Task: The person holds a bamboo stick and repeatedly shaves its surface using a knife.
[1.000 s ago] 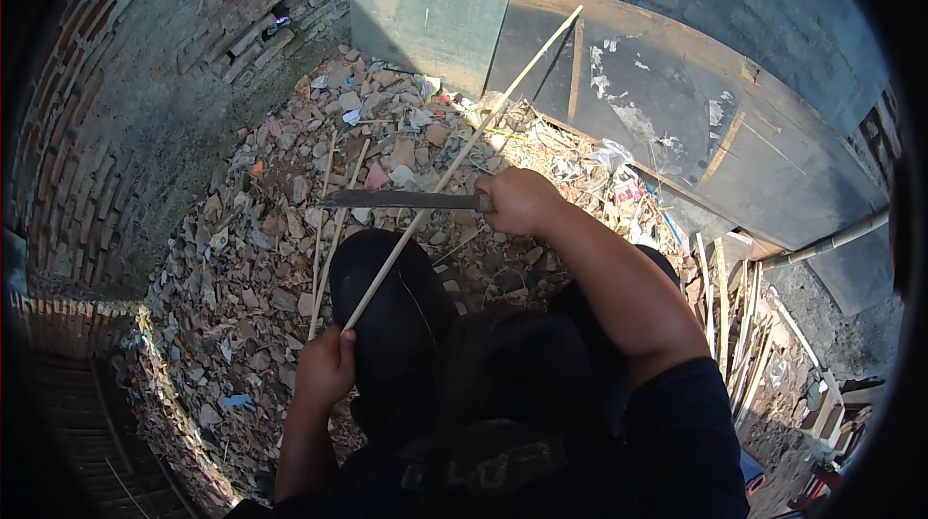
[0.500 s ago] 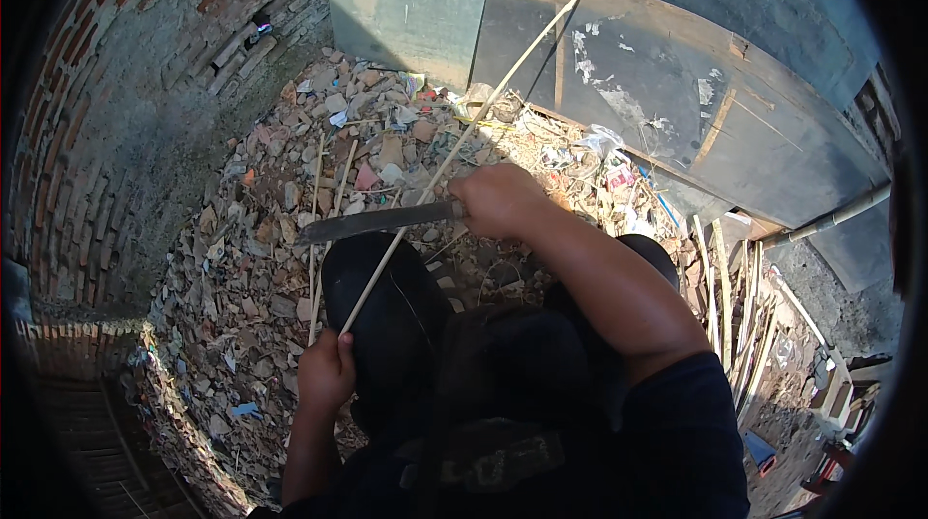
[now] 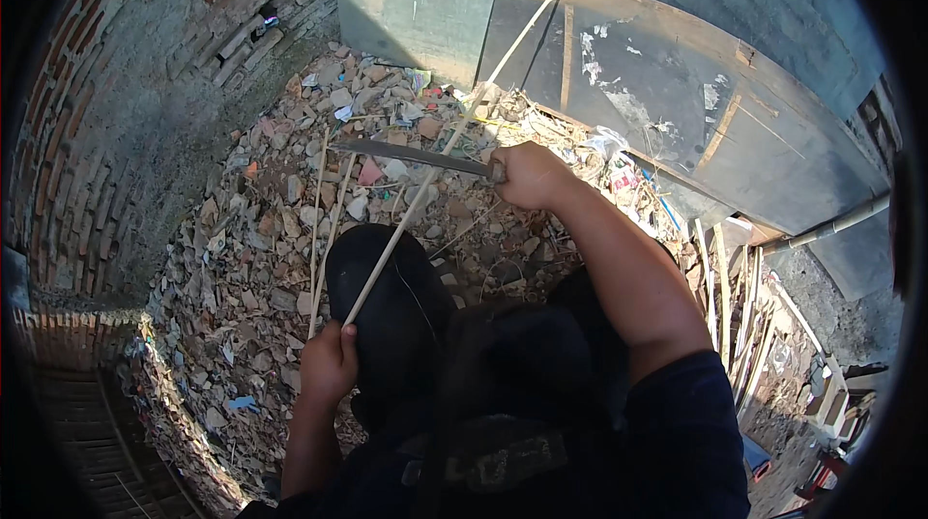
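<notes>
Around near end of stick (image 3: 402, 229), left fingers (image 3: 349, 343) clamped; right fingers (image 3: 507, 159) gripping knife (image 3: 414, 155) by handle.

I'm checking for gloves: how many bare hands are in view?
2: the left hand, holding the pale stick near its lower end, and the right hand, gripping the knife.

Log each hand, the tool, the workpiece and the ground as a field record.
left hand: closed around the lower end of a long pale stick
right hand: closed on the handle of a machete
machete: blade points left, crossing the stick in view; contact unclear
stick: slants up to the right
ground: rubble, two thinner sticks lying left
</notes>
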A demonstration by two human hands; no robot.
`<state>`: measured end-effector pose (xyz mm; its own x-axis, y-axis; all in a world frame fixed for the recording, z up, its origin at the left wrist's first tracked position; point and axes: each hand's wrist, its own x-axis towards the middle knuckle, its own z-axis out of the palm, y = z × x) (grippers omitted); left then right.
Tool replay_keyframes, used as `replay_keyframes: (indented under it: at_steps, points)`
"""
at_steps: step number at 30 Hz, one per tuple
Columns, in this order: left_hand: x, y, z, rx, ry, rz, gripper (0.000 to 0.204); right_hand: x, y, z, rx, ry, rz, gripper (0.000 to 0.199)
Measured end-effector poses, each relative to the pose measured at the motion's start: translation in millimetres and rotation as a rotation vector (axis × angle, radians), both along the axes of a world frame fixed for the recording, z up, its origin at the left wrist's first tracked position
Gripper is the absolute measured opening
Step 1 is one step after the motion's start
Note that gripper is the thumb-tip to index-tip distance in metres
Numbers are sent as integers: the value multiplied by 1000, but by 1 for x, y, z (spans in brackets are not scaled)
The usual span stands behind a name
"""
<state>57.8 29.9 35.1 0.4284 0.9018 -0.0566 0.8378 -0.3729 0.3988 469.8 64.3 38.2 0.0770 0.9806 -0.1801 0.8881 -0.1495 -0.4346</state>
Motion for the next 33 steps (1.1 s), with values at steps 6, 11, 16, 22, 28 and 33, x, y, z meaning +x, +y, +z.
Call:
replay_keyframes:
  at_steps: [6,11,16,22,28,33]
  points:
    - [-3,2,3,-28,1,8,35,-21,1,-11,27,-61,29,31]
    - [-2,-6,1,8,39,35,33,8,7,-11,18,34,-65,33]
    - [1,5,1,-8,33,-6,33,35,7,-24,69,19,-177,32]
    - [-4,4,-2,-6,-15,-16,35,-42,-6,12,85,-108,204,32]
    - [5,11,5,-35,-47,-27,37,-14,6,-13,45,-20,71,27]
    - [-5,6,1,-34,-55,-35,37,-50,-1,1,90,-109,214,39]
